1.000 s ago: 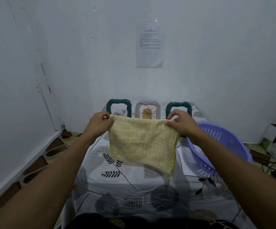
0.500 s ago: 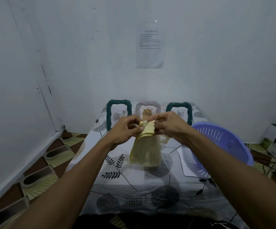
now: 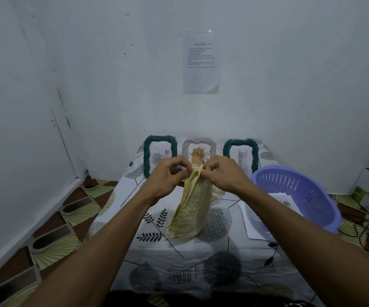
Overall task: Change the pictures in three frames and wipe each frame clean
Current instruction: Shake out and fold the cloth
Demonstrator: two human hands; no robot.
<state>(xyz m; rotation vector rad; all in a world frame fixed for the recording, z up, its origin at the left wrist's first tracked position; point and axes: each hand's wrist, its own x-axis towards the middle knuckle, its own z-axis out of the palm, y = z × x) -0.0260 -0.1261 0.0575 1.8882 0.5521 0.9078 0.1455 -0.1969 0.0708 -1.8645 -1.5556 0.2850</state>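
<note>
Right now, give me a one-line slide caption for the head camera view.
Left hand and right hand pinch a folded yellow cloth above the table, three picture frames lined up behind.

Single wide-angle head camera, close behind the near edge of the table [image 3: 179, 260], facing forward and down across it. Beyond the table's far edge, the wall [image 3: 289, 85] fills the upper frame.

a plain home room: patterned floor tiles [image 3: 53, 244], printed bedsheet [image 3: 179, 258], laundry basket [image 3: 300, 196], bare white wall [image 3: 112, 85].
</note>
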